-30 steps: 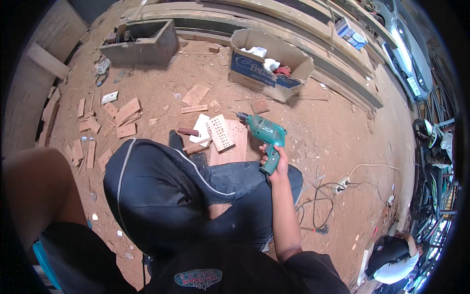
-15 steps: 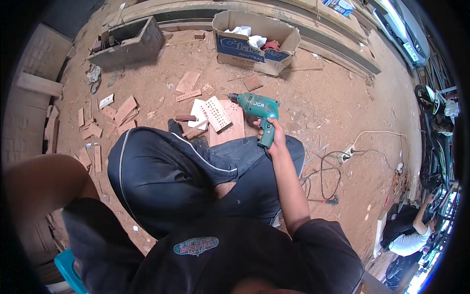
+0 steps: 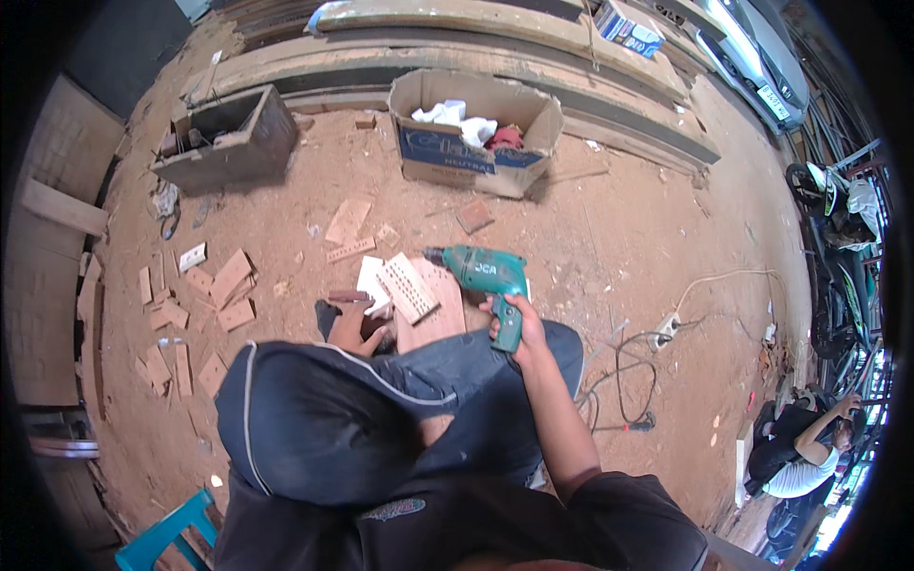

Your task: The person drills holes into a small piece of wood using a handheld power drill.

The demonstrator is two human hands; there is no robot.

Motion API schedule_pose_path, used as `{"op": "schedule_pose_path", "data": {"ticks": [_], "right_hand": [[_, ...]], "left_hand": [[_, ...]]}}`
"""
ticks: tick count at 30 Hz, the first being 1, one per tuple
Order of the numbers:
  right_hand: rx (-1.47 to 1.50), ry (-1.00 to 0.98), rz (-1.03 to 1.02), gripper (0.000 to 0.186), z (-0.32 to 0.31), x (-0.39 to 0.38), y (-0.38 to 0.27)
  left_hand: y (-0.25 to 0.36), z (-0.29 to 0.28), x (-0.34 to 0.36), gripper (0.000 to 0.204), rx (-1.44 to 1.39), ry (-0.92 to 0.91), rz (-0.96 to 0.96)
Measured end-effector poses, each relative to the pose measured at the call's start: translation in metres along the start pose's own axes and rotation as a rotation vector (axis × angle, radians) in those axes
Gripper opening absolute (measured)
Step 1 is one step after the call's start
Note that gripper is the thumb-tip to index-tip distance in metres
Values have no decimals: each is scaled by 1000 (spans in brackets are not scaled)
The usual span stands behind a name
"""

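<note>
A carton (image 3: 440, 179) is holding rags (image 3: 479, 131); the right hand (image 3: 528, 329) is clasping a green, black-nosed power drill (image 3: 484, 270); the left hand (image 3: 352, 332), I can't tell.

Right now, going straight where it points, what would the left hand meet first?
The left hand would probably meet the reddish-brown piece first; depth is unclear, so they may be touching.

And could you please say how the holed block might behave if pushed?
The holed block looks thick and straight, so probably stiff. Being flat and partly over the wider board, it would likely slide, not roll.
</note>
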State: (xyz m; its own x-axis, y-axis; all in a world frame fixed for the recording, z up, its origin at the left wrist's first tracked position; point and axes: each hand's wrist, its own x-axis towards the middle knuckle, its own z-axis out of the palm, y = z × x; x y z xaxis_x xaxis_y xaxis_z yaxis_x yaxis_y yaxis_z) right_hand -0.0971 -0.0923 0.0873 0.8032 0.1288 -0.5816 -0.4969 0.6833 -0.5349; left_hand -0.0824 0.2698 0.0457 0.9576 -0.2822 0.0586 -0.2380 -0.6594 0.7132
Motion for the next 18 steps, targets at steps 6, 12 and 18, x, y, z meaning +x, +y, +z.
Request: {"op": "schedule_pose_path", "data": {"ticks": [6, 12, 18], "right_hand": [[-16, 22, 10, 35, 10, 5, -3], [-48, 88, 0, 36, 13, 1, -3], [-65, 65, -11, 38, 11, 2, -2]], "left_hand": [[-5, -13, 20, 41, 241, -187, -132], [-23, -2, 18, 45, 264, -190, -103], [-22, -14, 17, 46, 67, -152, -226]]}}
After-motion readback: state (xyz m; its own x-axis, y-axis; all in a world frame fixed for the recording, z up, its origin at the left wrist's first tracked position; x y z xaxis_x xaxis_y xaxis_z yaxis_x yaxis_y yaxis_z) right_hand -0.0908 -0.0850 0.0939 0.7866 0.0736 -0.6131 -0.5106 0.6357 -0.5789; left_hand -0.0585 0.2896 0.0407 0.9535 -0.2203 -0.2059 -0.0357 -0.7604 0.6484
